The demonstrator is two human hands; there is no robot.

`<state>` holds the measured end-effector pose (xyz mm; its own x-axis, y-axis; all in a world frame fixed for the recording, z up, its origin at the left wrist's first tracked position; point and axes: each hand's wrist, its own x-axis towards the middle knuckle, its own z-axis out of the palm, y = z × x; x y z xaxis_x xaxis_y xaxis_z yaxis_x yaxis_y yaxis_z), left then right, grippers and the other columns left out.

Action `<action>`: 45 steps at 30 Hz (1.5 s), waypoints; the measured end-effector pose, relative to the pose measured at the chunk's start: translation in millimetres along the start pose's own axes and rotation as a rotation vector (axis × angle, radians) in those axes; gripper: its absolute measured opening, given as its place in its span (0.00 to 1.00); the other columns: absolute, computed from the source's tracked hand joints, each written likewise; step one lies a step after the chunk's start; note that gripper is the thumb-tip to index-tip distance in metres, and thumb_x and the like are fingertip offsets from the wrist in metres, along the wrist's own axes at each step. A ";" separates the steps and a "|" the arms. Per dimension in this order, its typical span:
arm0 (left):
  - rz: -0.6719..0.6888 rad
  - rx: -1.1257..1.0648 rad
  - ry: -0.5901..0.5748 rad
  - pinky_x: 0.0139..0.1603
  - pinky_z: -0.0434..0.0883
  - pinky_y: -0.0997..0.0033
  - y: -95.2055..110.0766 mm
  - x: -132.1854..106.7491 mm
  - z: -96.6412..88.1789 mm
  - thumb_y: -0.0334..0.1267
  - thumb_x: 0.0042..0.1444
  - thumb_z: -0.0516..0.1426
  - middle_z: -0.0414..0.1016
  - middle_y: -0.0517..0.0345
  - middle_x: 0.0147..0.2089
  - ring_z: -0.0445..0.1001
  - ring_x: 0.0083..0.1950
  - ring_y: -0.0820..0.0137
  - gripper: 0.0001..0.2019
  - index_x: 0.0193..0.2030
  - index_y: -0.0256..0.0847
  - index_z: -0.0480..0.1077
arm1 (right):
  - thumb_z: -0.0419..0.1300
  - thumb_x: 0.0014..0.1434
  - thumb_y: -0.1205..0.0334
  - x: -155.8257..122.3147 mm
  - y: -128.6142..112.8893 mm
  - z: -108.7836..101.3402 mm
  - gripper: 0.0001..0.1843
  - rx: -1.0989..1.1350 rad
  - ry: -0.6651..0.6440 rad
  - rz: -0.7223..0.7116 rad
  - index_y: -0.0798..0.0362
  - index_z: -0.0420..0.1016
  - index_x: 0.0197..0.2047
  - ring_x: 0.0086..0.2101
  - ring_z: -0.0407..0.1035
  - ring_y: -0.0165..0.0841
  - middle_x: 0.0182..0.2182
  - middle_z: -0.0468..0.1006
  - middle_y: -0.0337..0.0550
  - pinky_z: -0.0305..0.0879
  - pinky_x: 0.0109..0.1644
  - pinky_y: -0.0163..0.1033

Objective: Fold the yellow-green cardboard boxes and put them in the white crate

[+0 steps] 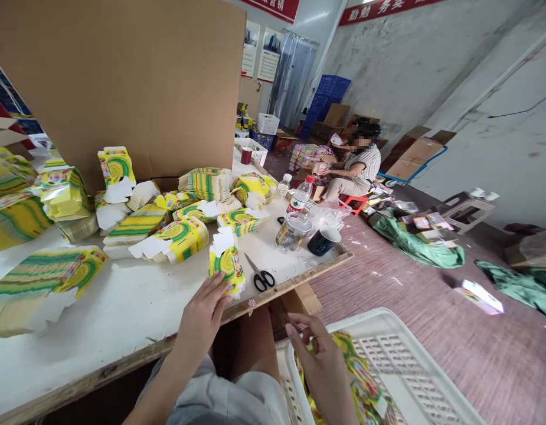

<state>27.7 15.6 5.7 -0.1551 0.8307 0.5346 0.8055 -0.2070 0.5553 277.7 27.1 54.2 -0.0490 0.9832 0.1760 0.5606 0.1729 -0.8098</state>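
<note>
My left hand [206, 307] rests on the near left edge of a small stack of flat yellow-and-green cartons [228, 264] at the table's front edge. Its fingers are stretched out over the printed top and the thumb lies at the near edge. No firm grip shows. My right hand [321, 360] hovers over a white plastic basket [425, 360], with its fingers bent and apart and nothing visible in them. Yellow printed packs [365, 378] lie in that basket, partly hidden by the hand. Black-handled scissors [260, 276] lie just right of the carton stack.
More carton bundles [179, 239] cover the white table [135, 295] before a tall cardboard sheet [144, 82]. A clear jar [293, 233], a red-capped bottle [300, 198] and a dark mug [324, 241] stand near its right corner. Beyond, a person [359, 162] sits on a red stool.
</note>
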 end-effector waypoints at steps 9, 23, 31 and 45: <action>0.114 -0.055 0.067 0.58 0.79 0.49 9.0 -5.3 -4.9 0.34 0.65 0.57 0.84 0.49 0.52 0.81 0.55 0.56 0.10 0.50 0.43 0.78 | 0.63 0.58 0.41 15.9 -29.1 64.2 0.23 0.436 -0.062 0.162 0.55 0.81 0.40 0.32 0.78 0.40 0.31 0.84 0.49 0.73 0.35 0.39; -0.629 -1.425 -0.157 0.64 0.72 0.54 68.0 -14.2 -13.5 0.53 0.59 0.62 0.77 0.46 0.63 0.74 0.65 0.51 0.25 0.61 0.48 0.75 | 0.71 0.56 0.50 -13.0 -20.5 46.4 0.17 0.830 -0.105 0.289 0.53 0.79 0.42 0.33 0.79 0.36 0.34 0.86 0.47 0.75 0.38 0.37; -0.755 -1.692 -0.319 0.58 0.74 0.59 75.9 -8.4 -17.6 0.52 0.48 0.70 0.87 0.48 0.44 0.82 0.52 0.54 0.20 0.45 0.43 0.84 | 0.75 0.50 0.49 -21.7 -19.8 54.9 0.20 0.897 -0.173 0.344 0.52 0.83 0.42 0.41 0.79 0.42 0.40 0.86 0.50 0.76 0.43 0.41; -0.595 -1.255 -0.279 0.61 0.70 0.58 69.6 -16.7 -19.1 0.43 0.63 0.61 0.76 0.43 0.62 0.76 0.61 0.57 0.30 0.70 0.48 0.56 | 0.69 0.58 0.53 -20.8 -20.8 34.0 0.28 0.577 -0.130 0.093 0.50 0.70 0.60 0.36 0.77 0.38 0.41 0.81 0.47 0.76 0.41 0.39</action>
<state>75.5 -22.6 47.5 -0.0510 0.9981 -0.0353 -0.3979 0.0121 0.9174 239.0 5.0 48.3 -0.1427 0.9885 0.0494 0.0296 0.0542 -0.9981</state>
